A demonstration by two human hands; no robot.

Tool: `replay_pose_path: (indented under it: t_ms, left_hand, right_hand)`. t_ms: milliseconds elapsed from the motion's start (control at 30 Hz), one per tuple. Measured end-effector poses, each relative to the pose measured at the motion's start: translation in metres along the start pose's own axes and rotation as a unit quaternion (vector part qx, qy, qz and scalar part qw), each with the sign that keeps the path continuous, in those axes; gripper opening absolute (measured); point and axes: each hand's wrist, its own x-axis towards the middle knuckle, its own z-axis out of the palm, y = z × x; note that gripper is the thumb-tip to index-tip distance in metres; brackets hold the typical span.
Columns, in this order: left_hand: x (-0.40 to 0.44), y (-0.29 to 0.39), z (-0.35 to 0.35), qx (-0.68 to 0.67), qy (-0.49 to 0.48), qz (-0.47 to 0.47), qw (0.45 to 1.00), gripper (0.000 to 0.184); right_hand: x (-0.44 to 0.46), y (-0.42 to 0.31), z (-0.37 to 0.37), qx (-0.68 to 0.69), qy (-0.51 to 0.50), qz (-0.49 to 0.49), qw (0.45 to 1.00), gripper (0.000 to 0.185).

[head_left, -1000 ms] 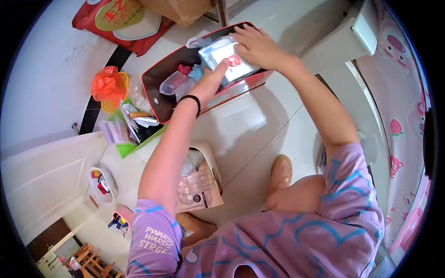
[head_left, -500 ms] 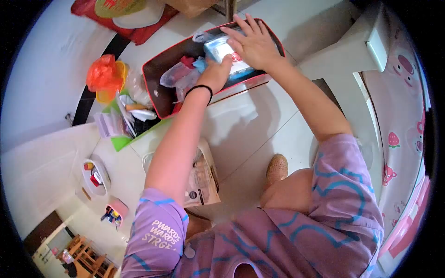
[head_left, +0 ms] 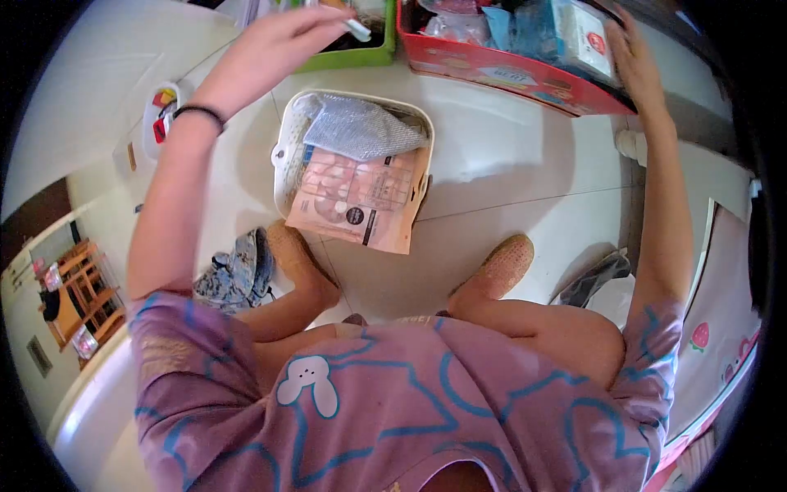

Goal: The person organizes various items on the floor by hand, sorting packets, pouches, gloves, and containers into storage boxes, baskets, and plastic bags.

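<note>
My left hand reaches over the green box at the top, its fingers pinched together. A small white object, too small to name, shows at the fingertips. At the upper right, my right hand lies along the right end of the red box, fingers stretched out beside a white-and-blue packet. The red box also holds clear plastic bags and a light-blue item.
A cream basket stands on the floor tiles, holding silver bubble wrap and a pinkish printed bag. Camouflage-patterned cloth lies by the left foot. A white tub is at left, a dark bag at right.
Both hands have left the packet in the red box. My left hand moved left to the green box, my right hand to the red box's end. The view has shifted, showing the whole basket.
</note>
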Motion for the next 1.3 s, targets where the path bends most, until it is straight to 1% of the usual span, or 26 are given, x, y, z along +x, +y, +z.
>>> replay_pose_path:
  t_ms: [33,67,100,167,233,300,367,467,500,567,600,667,700,733,800,867,900,967,1000,1033,1067,1100,1133,1200,1267,1300]
  left_hand:
    - [-0.031,-0.011,-0.006,0.044,0.008,-0.006,0.999,0.035]
    - [-0.061,-0.021,-0.010,0.056,-0.013,-0.063,0.996,0.033]
    - [-0.088,-0.028,-0.012,0.067,-0.036,-0.118,0.990,0.032]
    - [-0.140,-0.037,-0.006,0.144,-0.058,-0.109,0.982,0.029]
    - [-0.177,-0.043,0.004,0.149,-0.073,-0.095,0.982,0.028]
    - [-0.188,-0.051,0.011,0.157,-0.091,-0.078,0.980,0.028]
    - [-0.181,-0.053,0.023,0.107,-0.018,-0.059,0.992,0.028]
    - [-0.151,-0.066,0.039,0.042,0.033,-0.039,0.998,0.028]
    - [-0.147,-0.072,0.044,0.035,0.032,-0.037,0.998,0.028]
    - [-0.146,-0.082,0.053,0.000,0.003,-0.009,1.000,0.039]
    - [-0.146,-0.085,0.056,-0.007,0.006,-0.011,1.000,0.039]
    - [-0.145,-0.088,0.062,0.153,-0.055,0.151,0.975,0.052]
    - [-0.148,-0.089,0.066,0.159,-0.108,0.130,0.973,0.058]
    - [-0.148,-0.094,0.072,0.153,-0.108,0.133,0.973,0.058]
    - [-0.146,-0.103,0.081,0.177,-0.035,0.207,0.961,0.046]
    - [-0.142,-0.104,0.085,0.166,-0.036,0.209,0.963,0.043]
    - [-0.140,-0.104,0.087,0.158,-0.040,0.208,0.964,0.039]
    - [-0.134,-0.105,0.091,0.134,-0.013,0.208,0.969,0.034]
    - [-0.130,-0.107,0.092,0.115,0.017,0.206,0.972,0.029]
    - [-0.126,-0.106,0.087,0.111,0.015,0.209,0.972,0.029]
    - [-0.120,-0.105,0.075,0.020,0.040,0.217,0.975,0.026]
    - [-0.114,-0.101,0.061,-0.071,0.065,0.223,0.970,0.023]
    - [-0.110,-0.092,0.046,-0.075,0.063,0.226,0.969,0.023]
    - [-0.101,-0.072,0.016,-0.158,0.141,0.276,0.938,0.013]
    - [-0.094,-0.063,-0.002,-0.212,0.135,0.307,0.918,0.013]
    - [-0.092,-0.061,-0.006,-0.262,0.132,0.335,0.896,0.014]
  right_hand:
    - [-0.002,-0.011,-0.004,0.011,0.023,0.008,1.000,0.043]
    - [-0.005,-0.022,-0.007,0.010,0.019,0.002,1.000,0.043]
    - [-0.008,-0.033,-0.009,0.030,0.014,0.021,0.999,0.036]
    - [-0.021,-0.070,-0.009,0.118,-0.058,0.045,0.990,0.031]
    - [-0.049,-0.127,0.008,0.184,-0.159,-0.074,0.967,0.028]
    - [-0.071,-0.171,0.033,0.130,-0.273,-0.249,0.920,0.029]
    - [-0.095,-0.199,0.068,0.150,-0.373,-0.261,0.878,0.034]
    - [-0.113,-0.218,0.110,0.062,-0.336,-0.281,0.897,0.038]
    - [-0.118,-0.224,0.123,0.057,-0.341,-0.278,0.896,0.038]
    - [-0.123,-0.236,0.142,0.015,-0.331,-0.203,0.921,0.040]
    - [-0.121,-0.240,0.145,0.011,-0.337,-0.206,0.919,0.040]
    - [-0.115,-0.245,0.152,-0.007,-0.435,-0.148,0.888,0.036]
    - [-0.113,-0.245,0.153,-0.010,-0.438,-0.145,0.887,0.036]
    - [-0.112,-0.243,0.154,0.009,-0.436,-0.114,0.892,0.033]
    - [-0.110,-0.243,0.150,0.024,-0.437,-0.081,0.896,0.030]
    - [-0.105,-0.247,0.138,0.171,-0.313,0.034,0.934,0.025]
    - [-0.100,-0.250,0.129,0.168,-0.315,0.037,0.933,0.025]
    - [-0.086,-0.252,0.108,0.195,-0.334,0.164,0.907,0.026]
    - [-0.081,-0.250,0.100,0.192,-0.334,0.168,0.907,0.026]
    - [-0.077,-0.248,0.091,0.244,-0.305,0.150,0.908,0.028]
    - [-0.072,-0.246,0.083,0.295,-0.273,0.131,0.906,0.030]
    - [-0.066,-0.246,0.074,0.292,-0.272,0.134,0.907,0.030]
    - [-0.059,-0.247,0.065,0.287,-0.308,0.111,0.900,0.032]
    - [-0.044,-0.258,0.051,0.281,-0.341,0.090,0.893,0.033]
    - [-0.028,-0.286,0.045,0.356,-0.447,0.069,0.817,0.032]
    - [-0.023,-0.301,0.044,0.420,-0.455,0.088,0.780,0.032]
